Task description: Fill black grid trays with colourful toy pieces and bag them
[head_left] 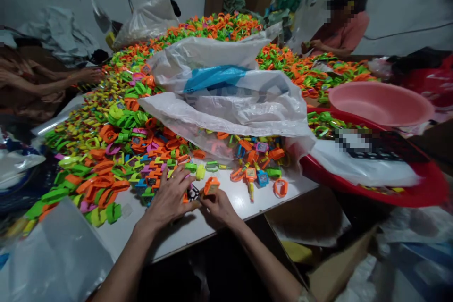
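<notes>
My left hand (pixel 171 193) lies with fingers spread against stacked toy watches (pixel 152 174) in several colours, its thumb reaching toward my right hand. My right hand (pixel 219 205) is closed, pinching an orange toy watch (pixel 212 185) just above the white table (pixel 240 198). Between the hands is a small black-and-white piece (pixel 193 192), partly hidden by my fingers. To the right lie loose toy watches, among them a blue one (pixel 262 178) and an orange one (pixel 281 188).
A crumpled white plastic sack (pixel 226 104) lies across a large heap of toy watches (pixel 219 28). At right, a red basin (pixel 435 179) and a pink basin (pixel 382 104) stand near a calculator (pixel 385 146). Other people sit at left (pixel 31 75) and at back right (pixel 347 28).
</notes>
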